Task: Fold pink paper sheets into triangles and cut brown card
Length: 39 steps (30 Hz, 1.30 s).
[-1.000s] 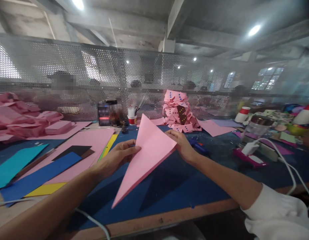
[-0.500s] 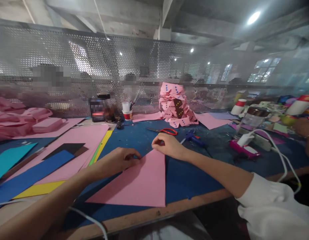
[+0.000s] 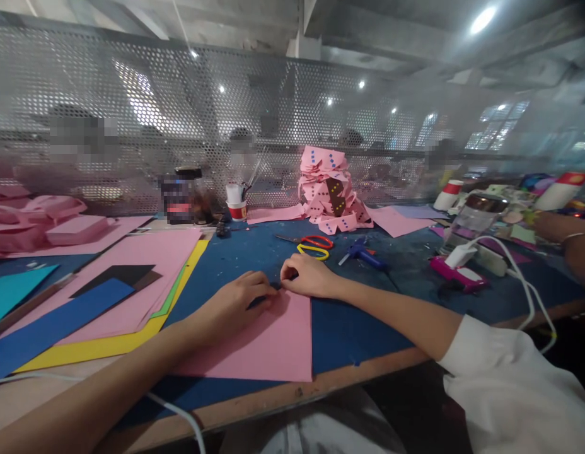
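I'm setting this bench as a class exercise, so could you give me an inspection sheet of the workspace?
Surface: blue tabletop, small specks scattered.
Job's things: pink sheet flat near the front edge; scissors and blue glue gun beyond.
Clutter: coloured sheets overlapping at left; decorated pink papers piled at the back; mixed items at far right.
Grippers: left hand and right hand at the sheet's far edge; finger grip unclear.
Cables: white cable loops over the front edge at right; another at front left.
Surroundings: perforated screen behind; another person's forearm at right.
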Tool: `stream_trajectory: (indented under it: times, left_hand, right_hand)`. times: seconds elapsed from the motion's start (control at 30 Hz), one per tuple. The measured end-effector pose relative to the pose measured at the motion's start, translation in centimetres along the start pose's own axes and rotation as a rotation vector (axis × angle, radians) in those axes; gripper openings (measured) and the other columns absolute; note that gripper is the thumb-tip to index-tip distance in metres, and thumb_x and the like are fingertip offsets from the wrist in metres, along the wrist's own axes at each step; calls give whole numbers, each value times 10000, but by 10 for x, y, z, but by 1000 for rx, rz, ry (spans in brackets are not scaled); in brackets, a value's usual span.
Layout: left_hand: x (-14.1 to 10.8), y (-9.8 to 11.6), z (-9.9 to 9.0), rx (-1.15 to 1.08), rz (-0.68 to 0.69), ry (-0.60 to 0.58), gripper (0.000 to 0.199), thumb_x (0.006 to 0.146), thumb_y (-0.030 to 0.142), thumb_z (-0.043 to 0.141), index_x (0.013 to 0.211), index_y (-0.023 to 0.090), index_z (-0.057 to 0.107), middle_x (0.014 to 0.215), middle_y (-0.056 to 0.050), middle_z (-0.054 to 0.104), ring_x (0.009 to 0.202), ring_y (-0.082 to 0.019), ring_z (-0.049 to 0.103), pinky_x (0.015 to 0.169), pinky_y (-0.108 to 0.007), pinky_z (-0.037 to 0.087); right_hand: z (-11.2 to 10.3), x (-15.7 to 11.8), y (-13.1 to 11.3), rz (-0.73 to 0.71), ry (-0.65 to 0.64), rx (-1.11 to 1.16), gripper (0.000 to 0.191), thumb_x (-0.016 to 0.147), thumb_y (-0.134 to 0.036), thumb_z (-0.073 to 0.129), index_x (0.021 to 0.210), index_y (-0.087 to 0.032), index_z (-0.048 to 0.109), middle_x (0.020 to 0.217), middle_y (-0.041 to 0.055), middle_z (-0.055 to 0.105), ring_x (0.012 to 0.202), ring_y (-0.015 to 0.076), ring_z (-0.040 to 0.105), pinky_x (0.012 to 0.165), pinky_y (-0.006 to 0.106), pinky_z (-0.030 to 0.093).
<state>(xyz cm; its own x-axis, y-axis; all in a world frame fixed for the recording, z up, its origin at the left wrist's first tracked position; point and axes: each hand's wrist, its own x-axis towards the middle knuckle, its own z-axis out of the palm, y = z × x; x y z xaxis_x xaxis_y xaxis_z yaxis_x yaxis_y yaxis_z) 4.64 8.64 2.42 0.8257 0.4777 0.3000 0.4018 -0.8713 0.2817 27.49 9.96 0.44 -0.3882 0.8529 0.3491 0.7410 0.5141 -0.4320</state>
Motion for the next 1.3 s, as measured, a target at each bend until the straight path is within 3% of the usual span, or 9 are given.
stream_trajectory:
  times: [0.33,0.57,1.0,1.3]
  left_hand:
    - [0,-1,-1,-13,-4,2,237,970,262,514,1066,230,729,1035,-71,665,971,-209,599,855,-298,453]
    - [0,0,-1,-36,-10,-8,251,977,287,505,1076,238,730,1023,-73,656,973,-204,597,855,-287,453]
    - [0,-3,-2,-59,-18,-27,259,963,245,521,1117,261,728,1061,-69,657,998,-212,596,874,-306,453]
    - [-3,-7,1,-52,-17,-15,277,965,234,512,1136,270,726,1063,-75,654,994,-212,606,866,-298,463]
  right_hand:
    - [-6,2,7,88,-68,99,115,716,-154,665,809,-195,720,851,22,683,782,147,615,666,237,424]
    - [-15,6,12,139,-190,259,241,685,-52,572,865,-168,681,754,-6,661,690,127,609,618,219,431]
    - [-26,8,24,140,-180,408,459,577,120,397,841,-153,655,854,11,701,796,117,651,755,235,490]
    - [-27,7,35,104,-185,404,449,626,107,416,897,-145,671,921,37,717,855,129,664,813,254,503]
